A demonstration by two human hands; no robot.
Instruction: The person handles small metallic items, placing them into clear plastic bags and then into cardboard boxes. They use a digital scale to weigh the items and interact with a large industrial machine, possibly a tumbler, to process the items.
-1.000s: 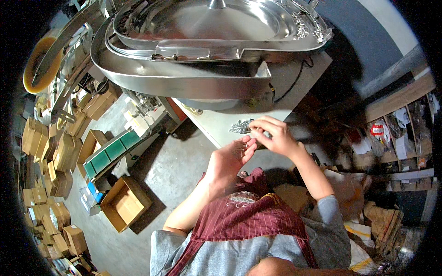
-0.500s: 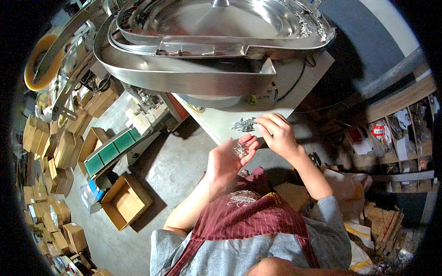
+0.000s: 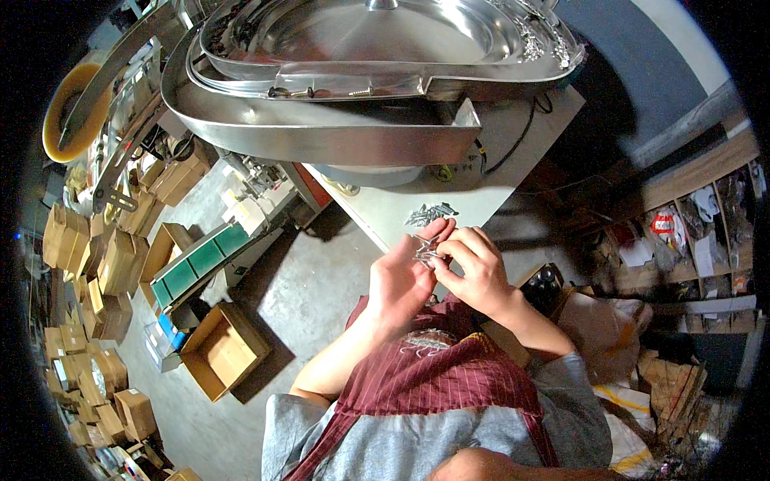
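Observation:
My left hand (image 3: 398, 282) is palm up and cupped, holding a small heap of silver screws (image 3: 425, 251). Over that palm, my right hand (image 3: 479, 268) pinches with thumb and forefinger among the screws; whether one is between the fingertips is too small to tell. Just beyond the hands, a pile of similar screws (image 3: 431, 212) lies near the corner of the pale tabletop (image 3: 373, 212). Above it stands a large steel vibratory bowl feeder (image 3: 321, 136), with shiny small parts on its far right track and a few screws along its front rail.
To the left are a green-topped conveyor (image 3: 200, 258), an open cardboard box (image 3: 224, 351) on the floor and stacked cartons (image 3: 120, 260). Shelving (image 3: 698, 240) with bagged items stands at the right. A black cable (image 3: 520, 144) runs over the table beside the feeder.
My right hand has come from the pile on the table down to my left palm, its fingertips now at the screws there. The left hand has shifted slightly right and its fingers curl more.

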